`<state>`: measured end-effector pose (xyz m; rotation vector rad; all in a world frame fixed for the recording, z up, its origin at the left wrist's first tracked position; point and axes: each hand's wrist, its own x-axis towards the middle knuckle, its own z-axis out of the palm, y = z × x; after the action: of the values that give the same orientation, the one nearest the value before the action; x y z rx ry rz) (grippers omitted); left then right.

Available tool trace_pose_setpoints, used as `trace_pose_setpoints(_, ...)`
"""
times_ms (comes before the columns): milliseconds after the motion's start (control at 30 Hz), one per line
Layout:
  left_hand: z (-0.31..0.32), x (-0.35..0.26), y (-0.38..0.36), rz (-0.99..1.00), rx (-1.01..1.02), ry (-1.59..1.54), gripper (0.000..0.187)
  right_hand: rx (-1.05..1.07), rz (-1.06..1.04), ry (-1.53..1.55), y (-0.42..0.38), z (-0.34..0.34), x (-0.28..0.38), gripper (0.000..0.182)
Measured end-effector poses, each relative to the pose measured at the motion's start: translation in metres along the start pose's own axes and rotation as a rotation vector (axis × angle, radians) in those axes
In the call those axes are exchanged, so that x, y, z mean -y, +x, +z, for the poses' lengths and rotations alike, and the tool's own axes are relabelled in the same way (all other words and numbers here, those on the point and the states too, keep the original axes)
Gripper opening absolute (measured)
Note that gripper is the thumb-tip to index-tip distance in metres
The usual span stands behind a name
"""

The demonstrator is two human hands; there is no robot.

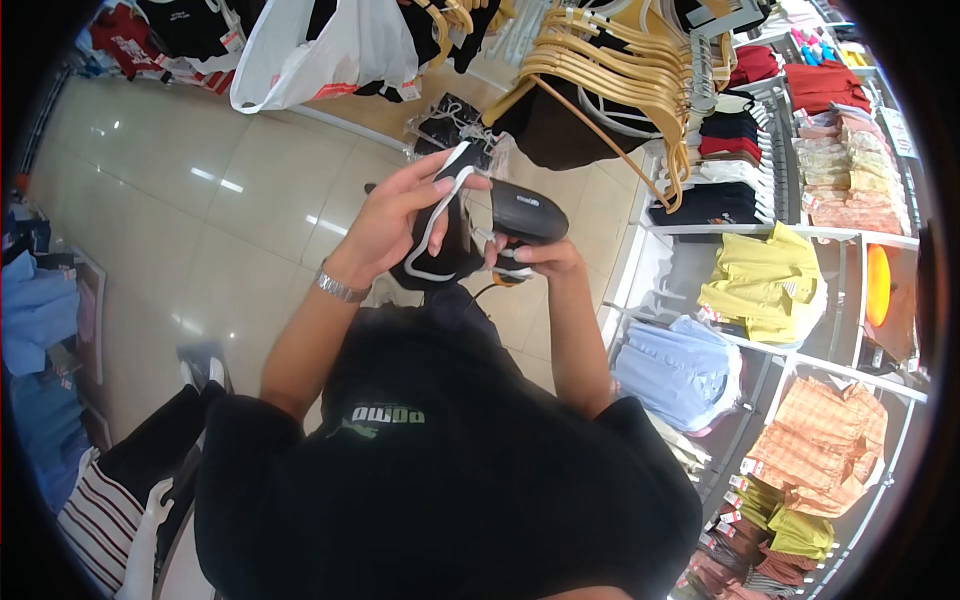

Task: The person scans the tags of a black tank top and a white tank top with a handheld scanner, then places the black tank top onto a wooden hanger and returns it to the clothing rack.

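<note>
My left hand [392, 212], with a metal watch on its wrist, grips a black garment [455, 245] edged with a wavy white trim. Its fingers lie over the garment's upper part. My right hand [548, 257] is closed around the lower part of a black handheld barcode scanner [530, 212], whose rounded head carries a small light logo. The scanner is just right of the garment, and its grip is mostly hidden by my fingers. Below my right hand a bit of orange and a dark cable show.
Wooden hangers [610, 70] hang ahead, beside a white plastic bag [325, 60]. Shelves on the right hold folded clothes, including a yellow shirt [765, 280] and a blue shirt [680, 365]. A mannequin in a striped top [100, 520] stands at lower left. Tiled floor [190, 200] spreads leftward.
</note>
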<state>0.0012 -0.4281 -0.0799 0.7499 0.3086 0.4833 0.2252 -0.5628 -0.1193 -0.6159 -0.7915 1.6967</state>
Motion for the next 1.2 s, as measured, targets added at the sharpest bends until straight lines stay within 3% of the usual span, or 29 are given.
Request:
trace_pose_setpoints(133, -0.003, -0.003, -0.007, 0.045, -0.044, -0.055, 0.050, 0.102, 0.021, -0.140, 0.004, 0.013, 0.004, 0.021)
trace_pose_setpoints(300, -0.012, 0.002, -0.005, 0.052, -0.119, -0.027, 0.048, 0.210, -0.004, -0.238, 0.005, 0.034, 0.025, 0.047)
trace_pose_setpoints(333, -0.014, 0.003, -0.005, 0.050, -0.134, -0.068, 0.039, 0.273, -0.031, -0.233, 0.005, 0.034, 0.025, 0.050)
trace_pose_setpoints(433, -0.018, 0.006, -0.003, 0.015, -0.155, -0.061, 0.038, 0.415, -0.128, -0.188, 0.009, 0.040, 0.032, 0.053)
trace_pose_setpoints(633, 0.002, 0.001, -0.011, -0.033, -0.052, -0.142, 0.048, 0.289, 0.041, -0.312, 0.008, 0.036, 0.026, 0.056)
trace_pose_setpoints(800, 0.015, -0.003, -0.018, -0.032, -0.036, -0.220, 0.052, 0.008, 0.181, -0.255, 0.002, 0.029, 0.004, 0.052)
trace_pose_setpoints(1033, 0.025, -0.009, -0.021, -0.038, 0.022, -0.190, 0.055, -0.090, 0.478, -0.650, 0.003, 0.027, -0.015, 0.037)
trace_pose_setpoints(1167, 0.030, -0.011, -0.019, -0.007, 0.063, -0.115, 0.053, -0.282, 0.707, -0.925, 0.019, 0.052, 0.002, 0.042)
trace_pose_setpoints(1200, 0.032, -0.014, -0.020, 0.012, 0.036, -0.068, 0.051, -0.277, 0.446, -0.956, 0.013, 0.035, -0.016, 0.041)
